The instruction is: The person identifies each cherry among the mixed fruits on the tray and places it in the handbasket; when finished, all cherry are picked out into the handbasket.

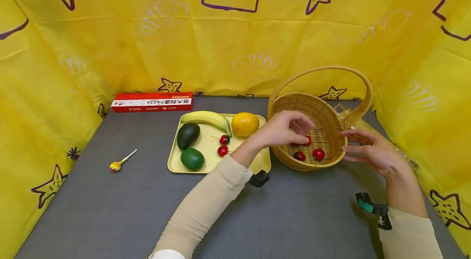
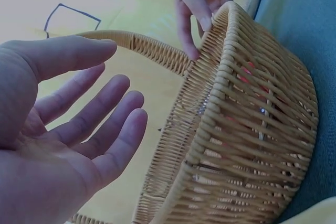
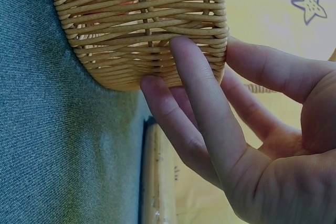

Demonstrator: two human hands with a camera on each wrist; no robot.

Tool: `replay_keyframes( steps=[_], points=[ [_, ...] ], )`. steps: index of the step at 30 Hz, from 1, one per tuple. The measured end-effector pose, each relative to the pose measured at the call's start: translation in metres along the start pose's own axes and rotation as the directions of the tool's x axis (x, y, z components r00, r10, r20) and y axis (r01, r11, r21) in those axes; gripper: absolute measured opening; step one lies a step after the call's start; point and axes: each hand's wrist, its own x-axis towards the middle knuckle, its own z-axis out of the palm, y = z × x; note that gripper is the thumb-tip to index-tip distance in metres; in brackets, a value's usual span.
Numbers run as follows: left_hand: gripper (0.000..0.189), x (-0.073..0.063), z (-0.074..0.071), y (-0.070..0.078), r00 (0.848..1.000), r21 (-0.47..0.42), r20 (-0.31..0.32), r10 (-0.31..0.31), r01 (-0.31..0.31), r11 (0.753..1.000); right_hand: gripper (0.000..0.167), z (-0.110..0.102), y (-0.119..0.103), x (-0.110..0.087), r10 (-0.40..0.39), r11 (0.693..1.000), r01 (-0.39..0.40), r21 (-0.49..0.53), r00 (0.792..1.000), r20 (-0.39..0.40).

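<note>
A wicker basket (image 1: pixel 333 160) with a tall arched handle (image 1: pixel 324 68) stands at the right of the table, its opening tilted toward me. My left hand (image 1: pixel 288 129) reaches over the opening. In the left wrist view its fingers (image 2: pixel 118 145) are spread loosely, with nothing between them and the thumb. Inside the basket lie several cherries (image 1: pixel 318 154); the left hand partly covers those at the back. My right hand (image 1: pixel 375 152) lightly holds the basket's right rim. The right wrist view shows fingers (image 3: pixel 202 98) against the outer weave and another digit at the rim.
Left of the basket, a pale yellow tray (image 1: pixel 213 161) bears a banana (image 1: pixel 206 118), an orange-yellow fruit (image 1: pixel 245 124), an avocado (image 1: pixel 188 136), a green fruit (image 1: pixel 192 159) and two cherries (image 1: pixel 223 151). A red pasta box (image 1: pixel 151 102) and a lollipop (image 1: pixel 115 166) lie farther left.
</note>
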Motion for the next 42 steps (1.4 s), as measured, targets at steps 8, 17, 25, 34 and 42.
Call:
replay_keyframes(
  steps=[8,17,25,34,42],
  points=[
    [0.031,-0.021,-0.010,-0.002,1.000,-0.021,-0.001,0.006,-0.006,1.000,0.045,0.000,0.004,-0.002,-0.023,0.999,0.023,0.025,1.000,0.012],
    [0.029,-0.045,-0.030,-0.011,0.999,-0.065,-0.038,0.001,-0.004,0.998,0.044,-0.003,0.002,-0.001,-0.026,0.999,0.025,0.024,1.000,0.011],
    [0.030,-0.063,-0.045,-0.018,0.998,-0.092,-0.070,-0.008,0.001,0.996,0.044,-0.003,0.002,-0.001,-0.026,0.999,0.026,0.022,1.000,0.010],
    [0.027,-0.084,-0.064,-0.029,0.994,-0.056,-0.101,-0.031,0.026,0.998,0.044,-0.002,0.001,0.000,-0.014,1.000,0.014,0.012,1.000,0.010],
    [0.027,-0.102,-0.077,-0.043,0.985,-0.067,-0.114,-0.128,0.121,0.990,0.044,-0.001,0.002,0.001,-0.015,1.000,0.014,0.021,1.000,0.014]
  ],
)
